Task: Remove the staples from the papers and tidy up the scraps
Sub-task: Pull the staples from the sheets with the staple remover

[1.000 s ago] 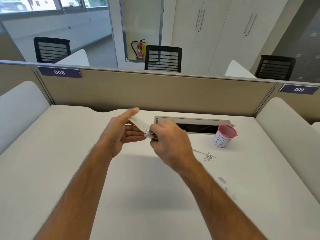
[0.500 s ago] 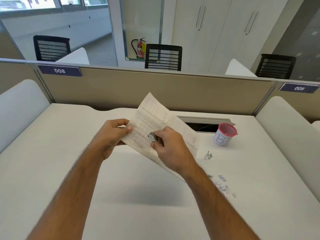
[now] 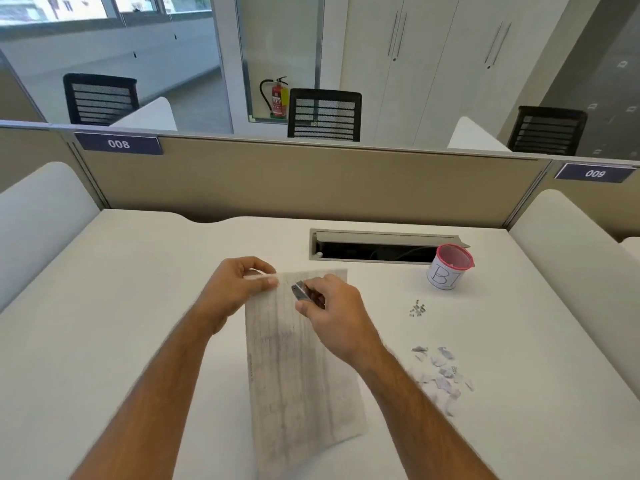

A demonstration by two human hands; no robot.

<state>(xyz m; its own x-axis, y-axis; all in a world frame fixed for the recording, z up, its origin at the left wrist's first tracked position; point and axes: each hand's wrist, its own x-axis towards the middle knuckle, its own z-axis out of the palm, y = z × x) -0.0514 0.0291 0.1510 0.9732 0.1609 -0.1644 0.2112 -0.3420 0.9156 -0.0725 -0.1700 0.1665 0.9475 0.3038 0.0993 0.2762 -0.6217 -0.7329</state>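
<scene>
Metal glints at the top edge of the papers [image 3: 301,362], where the right hand [image 3: 332,313] has its fingers curled round a small staple remover [image 3: 302,292] and brings its nose toward the upper left corner. The left hand [image 3: 235,289] pinches that same corner, fingers closed on the sheet's edge and lifting it a little off the counter [image 3: 121,306]. The rest of the papers lie flat, running from the hands back toward the person.

To do this step well, the left hand should probably keep the corner taut and steady so the tool can slide under the staple's crown rather than tear the sheet; whether a staple sits there is too blurred to tell. A shallow angle and a slow pull would likely spare the paper.

Right of the papers, a small heap of pulled staples [image 3: 416,310] lies near the red-rimmed cup [image 3: 450,268], which stands beyond them beside the cable slot [image 3: 374,247]. Torn scraps [image 3: 440,372] are scattered right of the papers, nearer the person than the staples. Both heaps have yet to be cleared, so a freed staple is best dropped with the others.
</scene>
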